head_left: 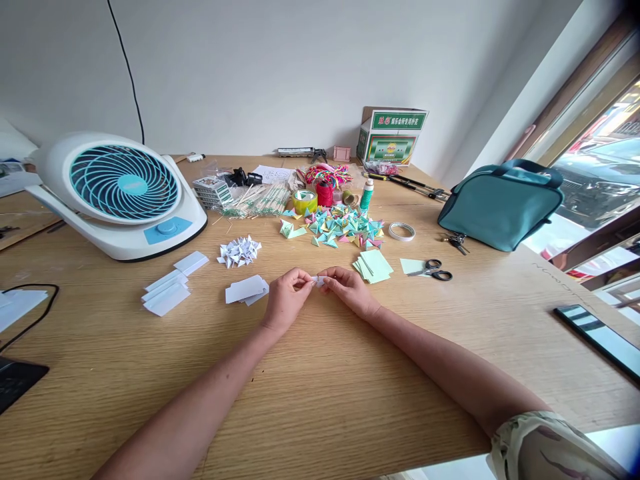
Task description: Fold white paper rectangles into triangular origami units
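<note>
Both hands meet at the middle of the wooden table [320, 387], pinching one small folded white paper piece [315, 280] between them. My left hand [286, 297] is closed on its left end. My right hand [349, 288] is closed on its right end. Just left of my left hand lies a small stack of white paper slips [246, 290]. A pile of folded white paper units [239, 251] sits behind it. Beyond my hands spreads a heap of coloured folded paper units [343, 227], with a stack of green paper squares [374, 265] by my right hand.
A white and teal desk fan [123, 193] stands at the left, with more white slips [167, 290] before it. Scissors [434, 269], a tape ring [402, 231], a teal bag [503, 203], a phone [597, 337], a green carton [391, 137] and craft supplies [320, 187] are around.
</note>
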